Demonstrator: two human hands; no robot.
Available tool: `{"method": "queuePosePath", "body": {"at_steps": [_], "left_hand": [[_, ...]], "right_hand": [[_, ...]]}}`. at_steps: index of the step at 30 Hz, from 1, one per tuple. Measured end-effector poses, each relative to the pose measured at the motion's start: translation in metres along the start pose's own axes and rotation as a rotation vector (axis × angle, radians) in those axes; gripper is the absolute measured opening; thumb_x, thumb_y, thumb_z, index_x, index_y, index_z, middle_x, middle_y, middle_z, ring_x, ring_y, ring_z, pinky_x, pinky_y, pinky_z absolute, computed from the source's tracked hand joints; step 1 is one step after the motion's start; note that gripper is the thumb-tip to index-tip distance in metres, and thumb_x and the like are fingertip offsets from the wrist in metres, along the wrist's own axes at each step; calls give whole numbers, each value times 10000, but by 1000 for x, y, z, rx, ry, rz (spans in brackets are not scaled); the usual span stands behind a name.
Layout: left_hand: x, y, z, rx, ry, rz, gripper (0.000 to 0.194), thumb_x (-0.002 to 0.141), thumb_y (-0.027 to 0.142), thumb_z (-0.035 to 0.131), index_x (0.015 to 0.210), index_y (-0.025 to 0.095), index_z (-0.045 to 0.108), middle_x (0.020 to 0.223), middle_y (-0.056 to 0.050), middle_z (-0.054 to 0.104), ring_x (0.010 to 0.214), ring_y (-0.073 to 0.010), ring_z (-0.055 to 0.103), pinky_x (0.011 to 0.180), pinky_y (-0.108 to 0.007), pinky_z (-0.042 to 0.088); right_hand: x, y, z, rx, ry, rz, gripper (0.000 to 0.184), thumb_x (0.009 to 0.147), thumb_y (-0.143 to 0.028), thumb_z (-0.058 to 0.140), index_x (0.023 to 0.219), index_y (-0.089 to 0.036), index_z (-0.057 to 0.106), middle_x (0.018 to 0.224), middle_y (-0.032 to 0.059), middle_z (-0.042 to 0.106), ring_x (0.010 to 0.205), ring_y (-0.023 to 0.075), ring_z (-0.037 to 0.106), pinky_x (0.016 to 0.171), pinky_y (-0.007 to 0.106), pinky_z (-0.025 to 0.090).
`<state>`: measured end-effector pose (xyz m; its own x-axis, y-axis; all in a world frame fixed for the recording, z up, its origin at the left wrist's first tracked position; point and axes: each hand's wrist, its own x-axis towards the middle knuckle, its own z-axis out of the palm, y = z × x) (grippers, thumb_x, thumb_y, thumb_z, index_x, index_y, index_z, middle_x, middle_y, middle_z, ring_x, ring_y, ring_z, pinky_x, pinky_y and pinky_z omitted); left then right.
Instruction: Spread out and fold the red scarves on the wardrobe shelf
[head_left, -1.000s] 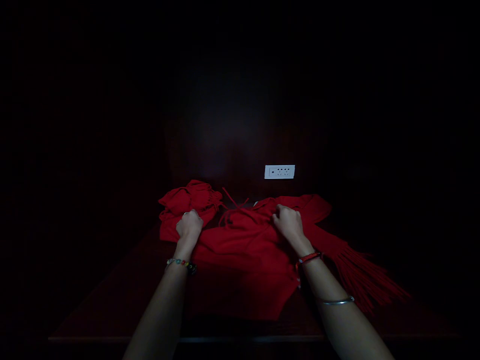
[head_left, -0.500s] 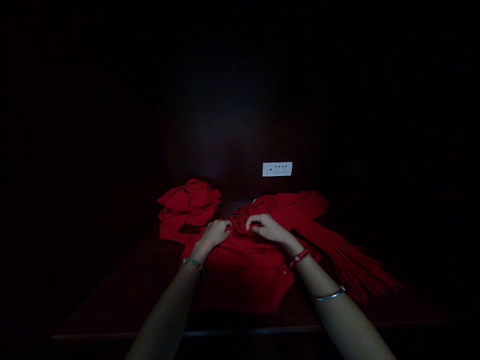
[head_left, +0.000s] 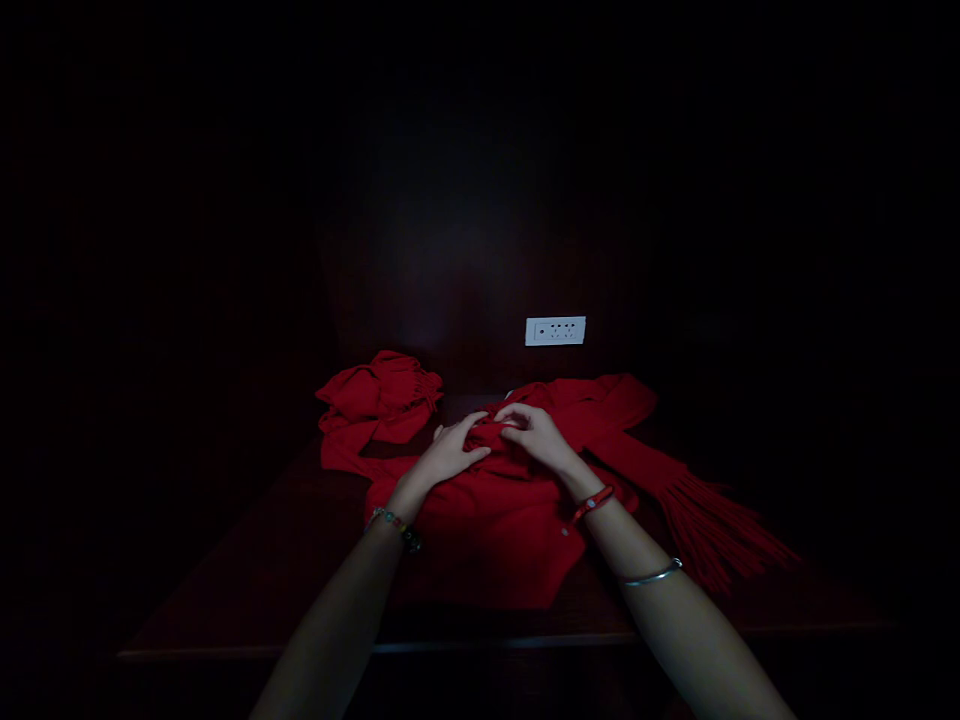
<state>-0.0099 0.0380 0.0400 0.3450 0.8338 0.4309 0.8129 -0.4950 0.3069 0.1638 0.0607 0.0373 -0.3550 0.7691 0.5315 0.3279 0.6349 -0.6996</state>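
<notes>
A piece of red cloth [head_left: 487,540] lies spread on the table in front of me, with a small pale dot like a button near its right edge. My left hand [head_left: 451,447] is on the bunched upper part, its thumb and fingers around a fold. Facing it, my right hand [head_left: 536,435] has curled fingers on the same bunched part; its fingertips are partly hidden in the folds. Behind and to the right lies a red scarf [head_left: 630,455] with long fringes. At the back left sits a crumpled red fringed bundle [head_left: 367,395].
The dark table [head_left: 247,600] has its front edge near my forearms. A white wall socket [head_left: 555,331] is set in the dark panel behind it. Most of the surroundings are too dark to make out.
My left hand has moved slightly right and up, its thumb now farther from the fingers. My right hand has shifted a little upward. The whole view has tilted slightly.
</notes>
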Motion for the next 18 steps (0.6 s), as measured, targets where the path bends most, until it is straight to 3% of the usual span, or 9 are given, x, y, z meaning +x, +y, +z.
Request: {"method": "queuePosePath", "body": {"at_steps": [2, 4, 6, 8, 9, 11, 13, 16, 18], "left_hand": [[2, -5, -3, -72, -3, -28, 310, 758, 203, 472, 1060, 216, 536, 1034, -7, 598, 955, -155, 532, 869, -258, 383], [0, -17, -17, -17, 132, -209, 277, 773, 161, 417, 1008, 192, 562, 994, -31, 611, 932, -157, 543, 852, -252, 394], [-6, -31, -34, 139, 275, -493, 304, 773, 166, 410, 1048, 175, 540, 1016, -87, 593, 968, -213, 529, 866, -346, 386], [-13, -40, -48, 318, 362, -770, 365, 740, 179, 462, 1101, 148, 507, 1096, -162, 533, 1044, -309, 469, 879, -504, 327], [-15, -42, -52, 386, 392, -835, 426, 715, 175, 494, 1139, 138, 478, 1158, -193, 479, 1096, -349, 413, 880, -560, 285], [-16, -37, -49, 429, 390, -745, 545, 688, 159, 525, 1218, 141, 402, 1277, -205, 356, 1193, -357, 286, 914, -575, 225], [-13, -27, -35, 341, 243, -425, 553, 727, 174, 493, 1261, 183, 351, 1324, -147, 321, 1237, -284, 237, 965, -491, 222], [-6, -12, -12, 97, -94, -17, 390, 812, 254, 402, 1200, 240, 435, 1169, -50, 519, 1110, -186, 425, 961, -373, 275], [-2, -9, -5, -21, -214, 71, 301, 824, 295, 391, 1072, 215, 543, 967, -17, 619, 909, -151, 540, 880, -296, 359]], "right_hand": [[0, 4, -5, 23, 38, 70, 236, 685, -205, 542, 913, -144, 560, 867, 38, 616, 764, 121, 571, 708, 237, 435], [-2, 10, -12, -88, -17, 134, 365, 662, -271, 606, 999, -145, 542, 937, 62, 609, 816, 137, 567, 726, 245, 433], [-5, 14, -16, -291, -153, 190, 441, 629, -287, 654, 1031, -143, 547, 975, 86, 607, 861, 165, 561, 739, 251, 422], [-7, 13, -14, -501, -295, 225, 328, 638, -234, 648, 948, -139, 598, 901, 91, 631, 831, 182, 571, 713, 244, 412], [-8, 11, -12, -575, -334, 221, 231, 656, -196, 623, 881, -142, 621, 844, 84, 640, 799, 180, 578, 694, 236, 406], [-8, 5, -5, -622, -320, 152, 128, 692, -133, 557, 792, -157, 633, 785, 63, 644, 770, 164, 578, 685, 222, 392], [-7, -3, 1, -550, -225, 36, 152, 705, -107, 522, 800, -168, 624, 824, 46, 642, 801, 148, 567, 719, 216, 381], [-7, -13, 4, -380, -108, -80, 176, 690, -112, 533, 845, -169, 594, 852, 23, 630, 790, 128, 553, 724, 212, 380], [-8, -16, 3, -307, -54, -79, 175, 672, -133, 558, 844, -160, 577, 818, 13, 620, 748, 121, 546, 686, 207, 384]]}}
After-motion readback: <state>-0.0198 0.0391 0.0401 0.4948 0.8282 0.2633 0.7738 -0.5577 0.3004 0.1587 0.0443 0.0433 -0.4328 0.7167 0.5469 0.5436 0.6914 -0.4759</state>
